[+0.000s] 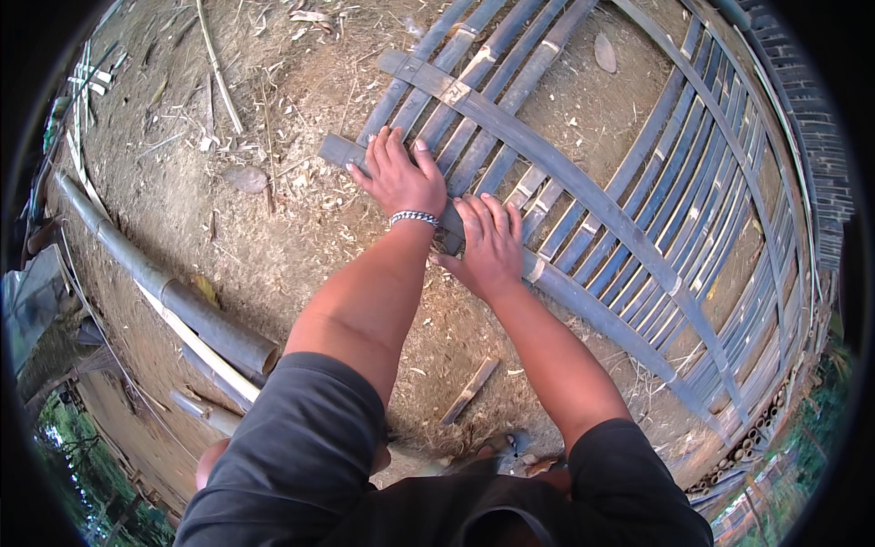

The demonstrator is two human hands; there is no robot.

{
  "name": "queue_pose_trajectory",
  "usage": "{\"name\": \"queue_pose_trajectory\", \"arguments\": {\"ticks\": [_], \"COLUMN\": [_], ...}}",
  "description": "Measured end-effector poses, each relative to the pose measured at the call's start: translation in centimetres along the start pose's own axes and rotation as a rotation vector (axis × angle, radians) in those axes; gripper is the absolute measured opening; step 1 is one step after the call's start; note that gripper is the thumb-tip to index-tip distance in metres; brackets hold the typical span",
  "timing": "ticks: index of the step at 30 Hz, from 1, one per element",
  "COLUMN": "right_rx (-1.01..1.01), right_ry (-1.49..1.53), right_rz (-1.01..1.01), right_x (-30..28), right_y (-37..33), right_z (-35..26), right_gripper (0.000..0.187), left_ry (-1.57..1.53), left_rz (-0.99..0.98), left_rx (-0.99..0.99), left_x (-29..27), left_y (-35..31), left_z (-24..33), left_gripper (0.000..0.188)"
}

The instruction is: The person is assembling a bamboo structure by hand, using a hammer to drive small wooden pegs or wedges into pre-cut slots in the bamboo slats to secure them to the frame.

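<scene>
A lattice of split bamboo slats lies on the ground, crossed by long flat strips. My left hand rests on the left end of the nearest cross strip, its fingers stretched out and spread over the strip and slat ends. Just to its right, my right hand lies over the same strip with fingers extended and thumb apart on the near side. Both palms face down, and the strip beneath them is partly hidden. Farther off, a second cross strip runs over the slats.
A thick bamboo pole lies at the left beside thinner pieces. A short split piece is near my feet. Shavings and a dry leaf litter the dirt. Bamboo tube ends are stacked at the right edge.
</scene>
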State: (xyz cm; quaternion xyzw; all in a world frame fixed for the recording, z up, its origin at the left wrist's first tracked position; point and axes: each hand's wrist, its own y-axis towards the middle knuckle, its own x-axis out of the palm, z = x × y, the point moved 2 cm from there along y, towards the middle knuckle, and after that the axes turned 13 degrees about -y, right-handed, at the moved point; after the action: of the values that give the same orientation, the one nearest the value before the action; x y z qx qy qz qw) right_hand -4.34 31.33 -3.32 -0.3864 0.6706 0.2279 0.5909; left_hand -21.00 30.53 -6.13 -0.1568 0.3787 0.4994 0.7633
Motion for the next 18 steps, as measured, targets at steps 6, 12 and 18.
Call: {"name": "queue_pose_trajectory", "arguments": {"ticks": [6,12,18], "right_rx": [-0.032,0.033,0.351], "right_ry": [0.148,0.396,0.173], "right_rz": [0.122,0.076,0.039], "right_x": [-0.5,-7.2,-11.8], "right_y": [-0.1,-4.1,-21.6], "right_z": [0.7,6.6,20.0], "right_gripper": [0.108,0.102,0.023], "left_ry": [-0.007,0.016,0.063], "left_rz": [0.029,0.048,0.145], "left_rx": [0.058,0.057,0.106], "left_x": [0.9,0.7,2.9], "left_y": [-0.1,0.4,1.3], "left_z": [-0.4,-1.3,-3.3], "left_gripper": [0.046,0.049,0.049]}}
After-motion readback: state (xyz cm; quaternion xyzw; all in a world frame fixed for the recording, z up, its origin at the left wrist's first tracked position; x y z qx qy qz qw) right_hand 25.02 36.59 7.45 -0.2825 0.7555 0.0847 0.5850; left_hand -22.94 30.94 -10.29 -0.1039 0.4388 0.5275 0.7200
